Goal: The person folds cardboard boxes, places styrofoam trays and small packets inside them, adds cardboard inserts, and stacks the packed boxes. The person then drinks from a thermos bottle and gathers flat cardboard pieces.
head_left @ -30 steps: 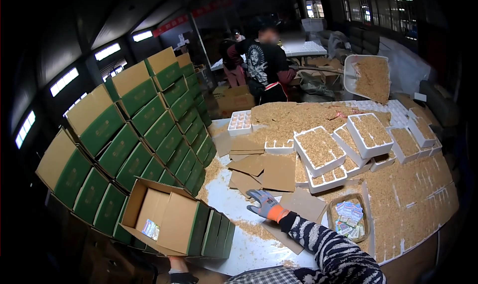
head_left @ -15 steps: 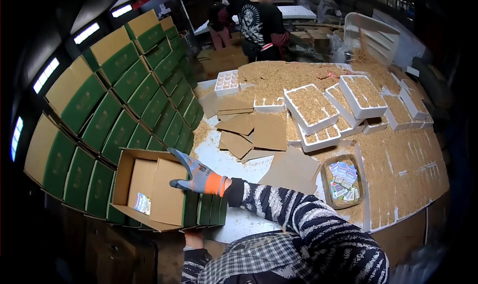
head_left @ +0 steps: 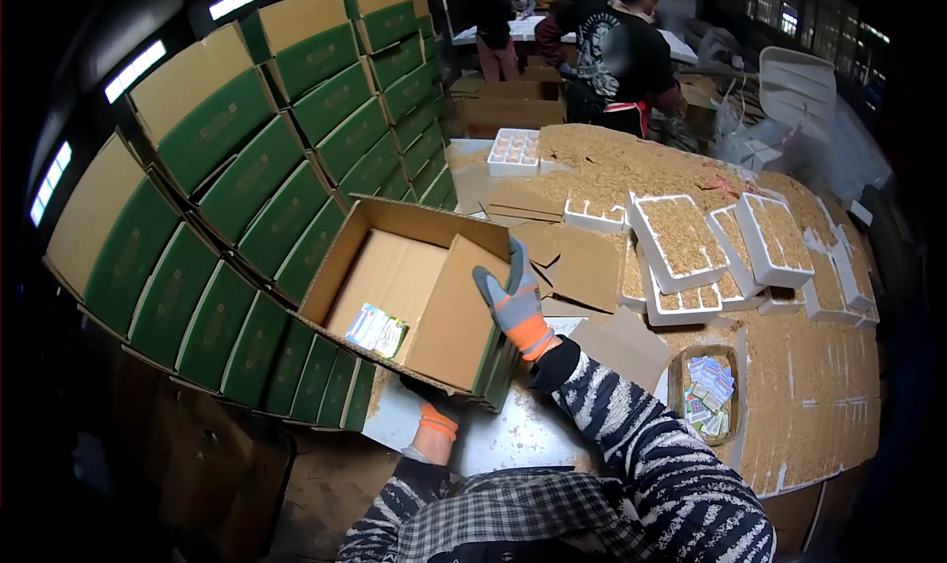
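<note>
A cardboard box (head_left: 400,257), green outside with its top open, is tilted between my two hands above the white table. My right hand (head_left: 513,306), in a grey glove with an orange cuff, is closed over the box's right side, at the brown flap (head_left: 456,316). My left hand (head_left: 434,427) is at the near lower edge, its fingers hidden by the box. Printed cards (head_left: 376,330) in blue, white and green lie in the bottom of the box.
Stacked green boxes (head_left: 232,139) form a wall on the left. Cardboard sheets (head_left: 562,262) lie on the table. A basket (head_left: 732,427) holds cards. White foam trays (head_left: 681,237) with sawdust stand on the right. A tray of round items (head_left: 514,153) and a person (head_left: 617,60) are farther back.
The box has moved right and up, away from the stacked boxes, with both hands on it. My right thumb and fingers have closed onto its side. The view has shifted left.
</note>
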Action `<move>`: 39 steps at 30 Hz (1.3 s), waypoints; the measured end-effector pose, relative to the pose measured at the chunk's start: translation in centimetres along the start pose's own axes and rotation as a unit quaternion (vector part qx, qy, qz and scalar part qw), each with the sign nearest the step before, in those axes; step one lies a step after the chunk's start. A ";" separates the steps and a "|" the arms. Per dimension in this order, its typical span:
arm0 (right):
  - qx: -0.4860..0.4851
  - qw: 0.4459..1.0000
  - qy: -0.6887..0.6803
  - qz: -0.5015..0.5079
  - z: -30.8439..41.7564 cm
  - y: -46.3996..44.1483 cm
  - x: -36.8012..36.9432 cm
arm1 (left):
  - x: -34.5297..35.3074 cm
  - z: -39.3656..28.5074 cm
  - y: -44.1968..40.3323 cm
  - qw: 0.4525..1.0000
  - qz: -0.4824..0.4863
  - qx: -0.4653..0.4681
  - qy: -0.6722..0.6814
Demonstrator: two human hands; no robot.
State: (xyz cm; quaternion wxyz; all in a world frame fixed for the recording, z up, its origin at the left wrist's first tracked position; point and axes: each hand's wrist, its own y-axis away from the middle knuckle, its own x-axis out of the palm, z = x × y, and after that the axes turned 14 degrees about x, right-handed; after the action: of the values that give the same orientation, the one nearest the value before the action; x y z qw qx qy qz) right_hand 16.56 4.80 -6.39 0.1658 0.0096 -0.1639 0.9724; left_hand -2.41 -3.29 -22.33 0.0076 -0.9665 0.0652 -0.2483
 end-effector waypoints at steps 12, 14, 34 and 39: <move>-0.035 0.999 0.023 -0.033 -7.0 -16.1 -2.1 | 1.3 8.6 -22.1 0.927 -0.208 0.037 0.311; -0.072 0.990 0.109 -0.053 -8.8 -18.5 -1.4 | 1.4 7.3 -23.9 0.918 -0.190 0.015 0.348; -0.099 0.959 0.267 0.005 -17.9 3.9 -4.8 | -11.4 -2.9 25.1 0.904 -0.319 -0.033 -0.283; -0.009 0.940 0.192 0.282 -13.6 23.0 2.4 | -22.3 5.2 42.0 0.828 -0.525 -0.013 -0.196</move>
State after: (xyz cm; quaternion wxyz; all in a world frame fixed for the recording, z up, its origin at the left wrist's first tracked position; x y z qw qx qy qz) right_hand 7.24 -10.59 -26.32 -0.0866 -0.2253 -0.1336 0.9612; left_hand -24.37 -42.08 -39.57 -0.1237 -0.8835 -0.4514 -0.0190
